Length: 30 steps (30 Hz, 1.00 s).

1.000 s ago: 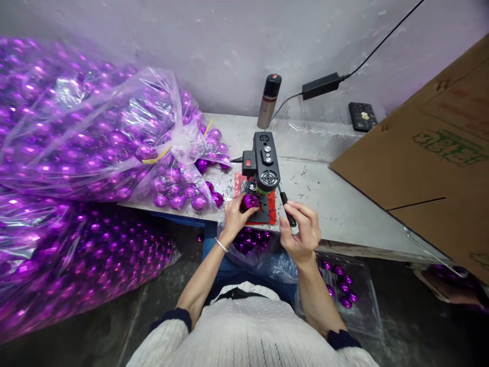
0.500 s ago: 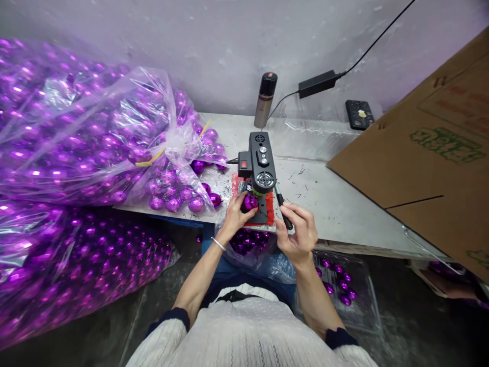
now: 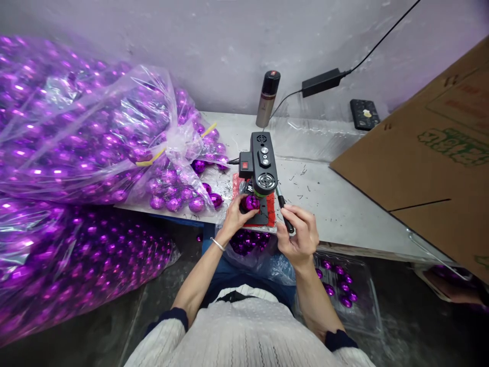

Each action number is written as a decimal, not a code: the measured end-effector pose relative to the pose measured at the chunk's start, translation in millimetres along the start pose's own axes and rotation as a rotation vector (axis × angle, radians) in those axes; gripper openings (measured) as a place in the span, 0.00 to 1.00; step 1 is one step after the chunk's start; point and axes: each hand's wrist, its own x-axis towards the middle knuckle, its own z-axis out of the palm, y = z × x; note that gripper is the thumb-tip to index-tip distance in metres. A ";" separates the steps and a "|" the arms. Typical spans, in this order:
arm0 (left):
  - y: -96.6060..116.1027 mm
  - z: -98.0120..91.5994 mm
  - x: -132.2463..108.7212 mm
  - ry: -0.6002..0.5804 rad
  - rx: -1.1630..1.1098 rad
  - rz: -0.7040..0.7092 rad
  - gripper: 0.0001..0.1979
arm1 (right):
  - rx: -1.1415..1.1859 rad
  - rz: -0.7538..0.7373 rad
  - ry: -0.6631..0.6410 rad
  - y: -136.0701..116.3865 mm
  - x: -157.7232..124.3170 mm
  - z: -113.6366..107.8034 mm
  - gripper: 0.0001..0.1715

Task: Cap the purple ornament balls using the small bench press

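A shiny purple ball ornament [image 3: 251, 203] sits under the head of a small black bench press machine [image 3: 263, 163], gripped between the thumb and fingers of my left hand [image 3: 234, 215]. At the machine's right side, my right hand [image 3: 300, 232] is closed around the black grip of a lever handle [image 3: 286, 216]. The machine stands on a red sheet [image 3: 270, 209] near the table's front edge. What the machine's tip does to the ball is hidden beneath its head. In an open bag on my lap lie several purple balls [image 3: 248, 242].
Large clear bags of purple balls [image 3: 84, 132] fill the left. A spray can [image 3: 268, 99], a power adapter [image 3: 321, 83] and a black phone-like slab [image 3: 364, 114] are at the back. A cardboard box [image 3: 428, 153] stands right, above a clear tray [image 3: 367, 285] holding several balls.
The view has shifted very slightly. Both hands keep their places, the left on the ball and the right on the lever handle, with no clear movement of either.
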 end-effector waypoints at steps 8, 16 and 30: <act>-4.6 11.9 2.7 0.018 0.013 0.090 0.29 | 0.010 -0.007 -0.013 2.3 3.3 1.2 0.20; -9.3 10.7 1.0 0.007 0.032 0.108 0.29 | 0.132 0.008 -0.060 7.9 13.9 11.6 0.02; -10.8 11.1 1.7 0.017 0.007 0.100 0.29 | 0.188 0.065 0.035 10.5 -21.5 37.3 0.12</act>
